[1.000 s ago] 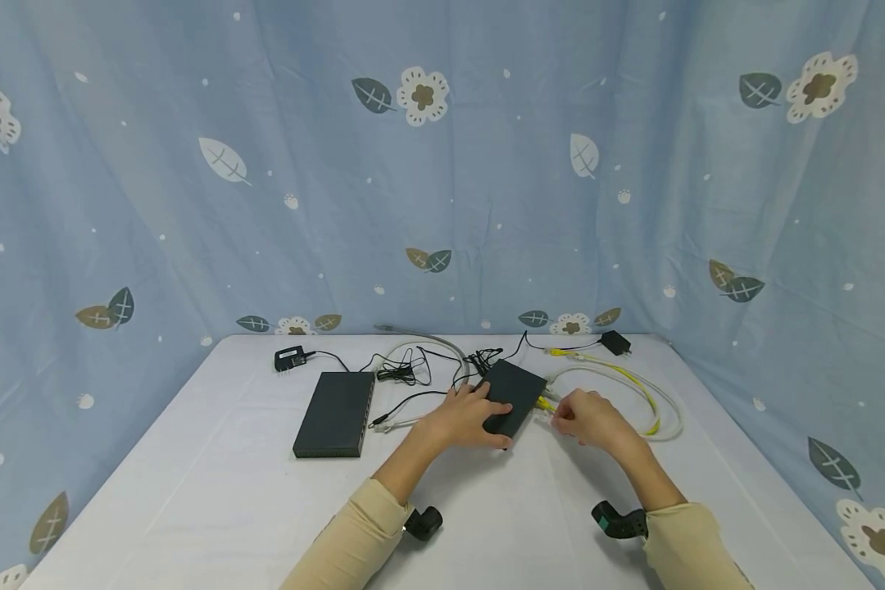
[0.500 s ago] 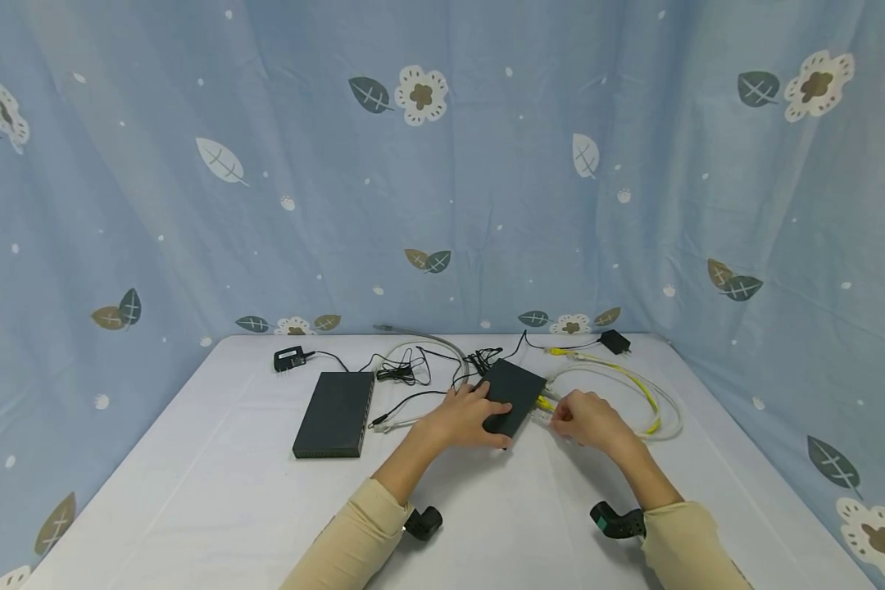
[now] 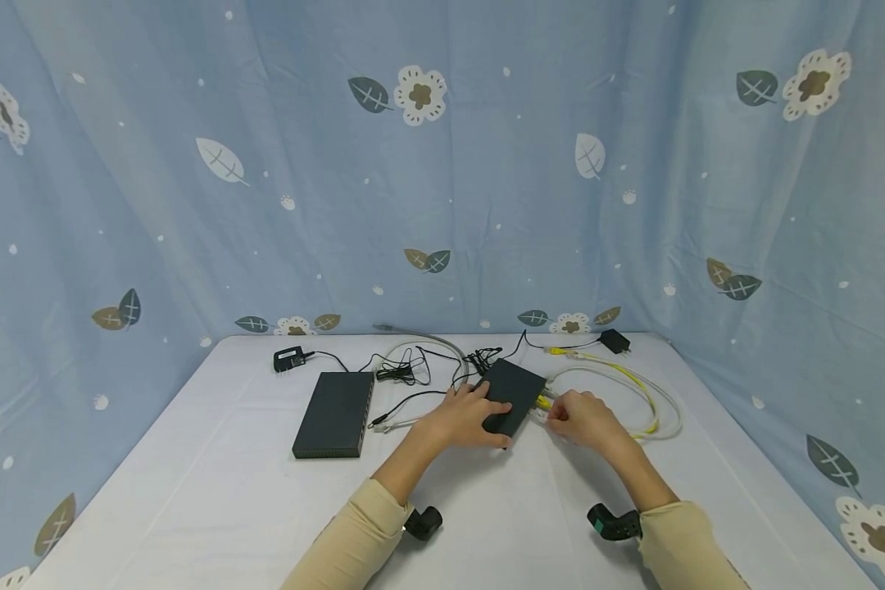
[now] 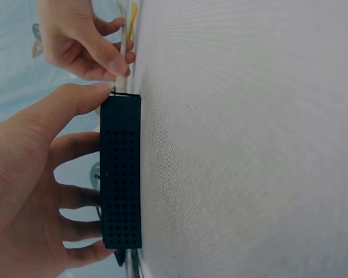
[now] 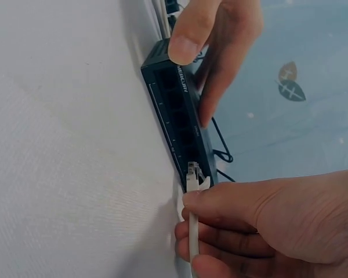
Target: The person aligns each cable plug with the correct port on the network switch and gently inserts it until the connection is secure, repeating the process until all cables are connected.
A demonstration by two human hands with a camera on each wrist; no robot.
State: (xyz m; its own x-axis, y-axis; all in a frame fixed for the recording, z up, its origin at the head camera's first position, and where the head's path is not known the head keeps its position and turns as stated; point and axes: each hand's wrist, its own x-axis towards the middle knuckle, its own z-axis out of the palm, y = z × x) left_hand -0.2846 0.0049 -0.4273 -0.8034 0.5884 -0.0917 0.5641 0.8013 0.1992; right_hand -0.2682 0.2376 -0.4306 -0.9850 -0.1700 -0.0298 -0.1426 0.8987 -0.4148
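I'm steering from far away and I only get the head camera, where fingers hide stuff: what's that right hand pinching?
Observer: The right hand pinches a white cable, just behind its clear plug.
Operator: Ooh, is the plug all the way in a hole?
Observer: No, the right wrist view shows its tip bare in front of the row of ports.
Operator: Does the box under the other hand say anything?
Observer: Yes, near the left hand's thumb, the black box has MERCURY printed in pale letters.
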